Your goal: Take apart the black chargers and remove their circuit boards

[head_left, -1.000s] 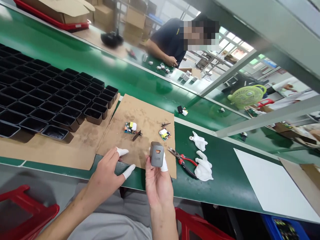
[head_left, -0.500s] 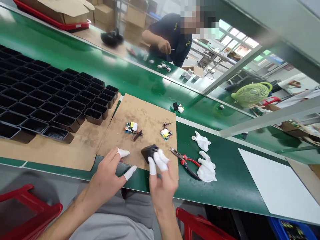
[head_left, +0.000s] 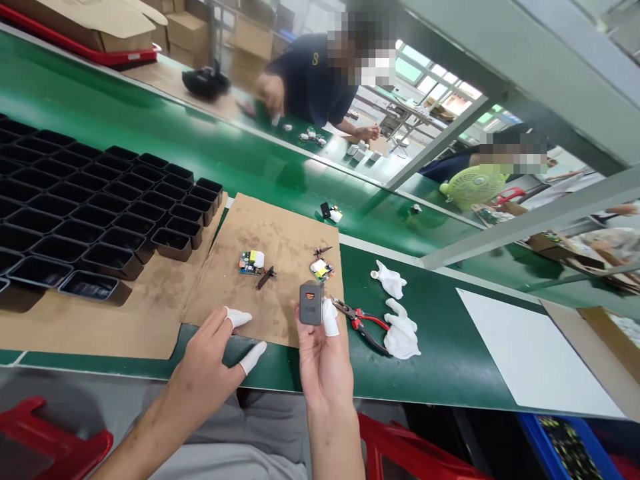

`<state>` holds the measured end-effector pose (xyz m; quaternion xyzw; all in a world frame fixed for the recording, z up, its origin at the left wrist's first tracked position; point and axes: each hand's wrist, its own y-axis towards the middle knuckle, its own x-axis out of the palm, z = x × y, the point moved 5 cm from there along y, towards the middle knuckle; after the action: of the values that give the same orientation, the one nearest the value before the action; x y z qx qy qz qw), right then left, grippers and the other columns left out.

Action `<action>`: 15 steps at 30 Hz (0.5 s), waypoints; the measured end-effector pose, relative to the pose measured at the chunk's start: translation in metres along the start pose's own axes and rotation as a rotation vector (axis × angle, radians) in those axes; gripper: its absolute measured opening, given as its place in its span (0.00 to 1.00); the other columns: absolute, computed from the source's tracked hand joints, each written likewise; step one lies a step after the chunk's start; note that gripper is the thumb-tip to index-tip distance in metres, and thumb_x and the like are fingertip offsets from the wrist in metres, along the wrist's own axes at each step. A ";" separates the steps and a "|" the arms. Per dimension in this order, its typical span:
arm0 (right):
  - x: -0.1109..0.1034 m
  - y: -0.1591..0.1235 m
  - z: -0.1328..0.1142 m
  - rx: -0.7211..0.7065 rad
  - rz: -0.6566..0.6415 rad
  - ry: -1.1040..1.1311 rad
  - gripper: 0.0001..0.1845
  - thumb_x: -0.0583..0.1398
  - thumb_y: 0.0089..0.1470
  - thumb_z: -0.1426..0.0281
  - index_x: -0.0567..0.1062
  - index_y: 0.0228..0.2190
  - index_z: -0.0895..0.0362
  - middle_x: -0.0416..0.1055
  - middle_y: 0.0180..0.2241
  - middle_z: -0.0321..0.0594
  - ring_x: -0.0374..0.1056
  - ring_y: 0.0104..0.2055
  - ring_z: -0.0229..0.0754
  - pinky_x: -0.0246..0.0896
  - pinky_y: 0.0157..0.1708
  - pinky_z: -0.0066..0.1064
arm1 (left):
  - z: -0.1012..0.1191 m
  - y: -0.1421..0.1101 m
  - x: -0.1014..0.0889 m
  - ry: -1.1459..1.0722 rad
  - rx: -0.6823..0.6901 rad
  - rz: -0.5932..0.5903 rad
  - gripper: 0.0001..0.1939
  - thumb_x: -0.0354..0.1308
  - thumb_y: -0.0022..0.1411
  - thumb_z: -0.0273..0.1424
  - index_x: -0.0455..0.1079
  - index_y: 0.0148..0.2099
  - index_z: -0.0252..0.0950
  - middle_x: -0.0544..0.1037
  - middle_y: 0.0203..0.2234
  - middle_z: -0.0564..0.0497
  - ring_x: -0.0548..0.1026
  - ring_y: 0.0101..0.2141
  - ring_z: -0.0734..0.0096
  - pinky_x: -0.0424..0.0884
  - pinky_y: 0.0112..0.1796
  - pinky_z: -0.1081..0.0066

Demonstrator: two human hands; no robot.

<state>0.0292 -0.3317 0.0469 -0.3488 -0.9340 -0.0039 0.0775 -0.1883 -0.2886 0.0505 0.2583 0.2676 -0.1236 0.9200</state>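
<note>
My right hand (head_left: pixel 326 363) grips a black USB charger (head_left: pixel 311 305), its end face with an orange port turned toward me. White finger cots cover some of my fingertips. Over the front edge of the cardboard sheet (head_left: pixel 215 297), my left hand (head_left: pixel 213 350) has thumb and forefinger apart and holds nothing. Beyond it on the cardboard lie a circuit board (head_left: pixel 251 262) with a dark plug piece (head_left: pixel 266 277), and a second circuit board (head_left: pixel 321 269) with another dark piece (head_left: pixel 323 251). Red-handled pliers (head_left: pixel 361 321) lie right of the charger, jaws pointing toward it.
Rows of black open housings (head_left: pixel 103 257) fill the left. White gloves or cloths (head_left: pixel 401 331) lie beside the pliers, and a white sheet (head_left: pixel 530 353) farther right. Across the green conveyor (head_left: pixel 240 153), a person works at the far side. A metal frame bar (head_left: pixel 530 217) crosses at right.
My right hand has turned over, so the charger's port face now points at me. My left hand keeps its open pose. The view has shifted slightly; the person opposite has moved both arms.
</note>
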 end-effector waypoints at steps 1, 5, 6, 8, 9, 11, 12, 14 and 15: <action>0.004 -0.001 0.000 0.036 0.015 0.051 0.21 0.69 0.70 0.47 0.85 0.52 0.47 0.88 0.55 0.43 0.87 0.55 0.50 0.88 0.59 0.48 | 0.000 0.000 0.000 0.004 0.004 0.006 0.11 0.64 0.73 0.30 0.74 0.56 0.40 0.81 0.41 0.48 0.84 0.41 0.57 0.85 0.44 0.61; 0.015 -0.007 0.003 0.193 0.081 0.281 0.23 0.75 0.63 0.47 0.87 0.50 0.48 0.88 0.58 0.43 0.84 0.62 0.53 0.85 0.64 0.50 | -0.002 -0.001 0.000 0.011 0.018 0.018 0.10 0.62 0.74 0.31 0.75 0.56 0.41 0.82 0.40 0.47 0.86 0.42 0.56 0.86 0.43 0.61; 0.016 -0.006 0.002 0.207 0.076 0.298 0.23 0.75 0.62 0.47 0.87 0.50 0.48 0.88 0.57 0.43 0.84 0.63 0.53 0.85 0.64 0.49 | -0.002 -0.001 0.001 0.009 0.024 0.019 0.11 0.62 0.74 0.32 0.75 0.56 0.41 0.83 0.41 0.47 0.86 0.42 0.55 0.86 0.43 0.61; 0.016 0.002 -0.004 0.178 0.028 0.240 0.23 0.75 0.64 0.47 0.87 0.50 0.49 0.88 0.56 0.44 0.84 0.62 0.52 0.85 0.64 0.48 | -0.002 -0.002 0.001 0.014 0.046 0.030 0.11 0.63 0.75 0.34 0.74 0.57 0.41 0.85 0.42 0.45 0.87 0.44 0.53 0.88 0.44 0.60; 0.017 0.011 -0.007 0.150 -0.004 0.197 0.23 0.74 0.64 0.47 0.87 0.50 0.49 0.89 0.55 0.44 0.85 0.61 0.53 0.86 0.63 0.49 | -0.002 -0.003 0.002 0.021 0.057 0.040 0.11 0.63 0.76 0.35 0.74 0.57 0.41 0.85 0.43 0.45 0.88 0.44 0.53 0.88 0.44 0.60; 0.022 0.036 -0.013 0.089 -0.062 0.122 0.25 0.75 0.62 0.47 0.87 0.50 0.51 0.89 0.52 0.45 0.86 0.58 0.54 0.87 0.60 0.49 | -0.004 -0.006 0.006 0.040 0.081 0.062 0.11 0.64 0.76 0.37 0.74 0.57 0.41 0.87 0.43 0.43 0.89 0.45 0.51 0.90 0.45 0.58; 0.027 0.053 -0.015 0.061 -0.083 0.097 0.26 0.76 0.61 0.47 0.87 0.50 0.51 0.89 0.50 0.46 0.86 0.57 0.54 0.87 0.58 0.49 | -0.007 -0.009 0.009 0.048 0.082 0.057 0.12 0.64 0.76 0.38 0.74 0.58 0.41 0.87 0.44 0.43 0.89 0.46 0.50 0.90 0.47 0.58; 0.042 0.093 -0.016 0.013 -0.129 0.036 0.27 0.78 0.58 0.49 0.86 0.52 0.53 0.89 0.49 0.46 0.85 0.56 0.54 0.86 0.57 0.48 | -0.015 -0.016 0.016 0.056 0.103 0.048 0.15 0.65 0.76 0.39 0.74 0.59 0.41 0.88 0.46 0.41 0.90 0.47 0.48 0.91 0.48 0.57; 0.052 0.115 -0.015 -0.006 -0.157 -0.007 0.27 0.78 0.59 0.50 0.86 0.52 0.53 0.89 0.48 0.46 0.85 0.55 0.54 0.85 0.57 0.48 | -0.021 -0.020 0.021 0.063 0.108 0.031 0.16 0.66 0.76 0.39 0.74 0.60 0.41 0.89 0.49 0.39 0.90 0.49 0.46 0.91 0.49 0.57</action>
<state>0.0676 -0.2116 0.0645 -0.2749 -0.9586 -0.0115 0.0728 -0.1870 -0.2962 0.0154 0.3155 0.2854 -0.1156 0.8976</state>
